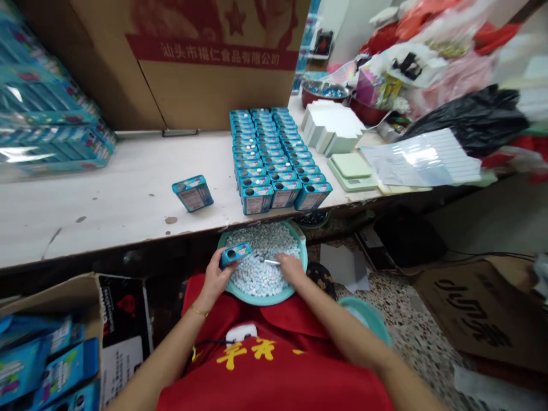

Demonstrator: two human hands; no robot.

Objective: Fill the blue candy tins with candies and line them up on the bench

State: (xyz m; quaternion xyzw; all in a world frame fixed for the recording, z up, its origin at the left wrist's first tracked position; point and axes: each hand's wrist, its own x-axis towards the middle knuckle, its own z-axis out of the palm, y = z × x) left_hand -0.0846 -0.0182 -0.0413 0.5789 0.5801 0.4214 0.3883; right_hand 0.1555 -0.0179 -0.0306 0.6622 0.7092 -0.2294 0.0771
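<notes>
My left hand [216, 276] is closed around a small blue box [235, 253] with a dark round opening on top, held over the left rim of a turquoise basin [260, 298]. Small white-blue candies [261, 276] fill the basin, which sits at my lap below the table edge. Inside it, my right hand [291, 268] grips a metal scoop [272, 262], its far end down among the candies. One matching blue box [193, 194] stands alone on the table. To its right, several more blue boxes [274, 162] stand packed in three columns.
A pale green scale [353, 171] and stacked white cards [333, 127] are right of the boxes. A large carton [214, 85] stands behind. Wrapped blue packs [51, 114] are piled at left; an open carton [85, 285] holds flat blue packaging. Bags and bowls crowd the far right.
</notes>
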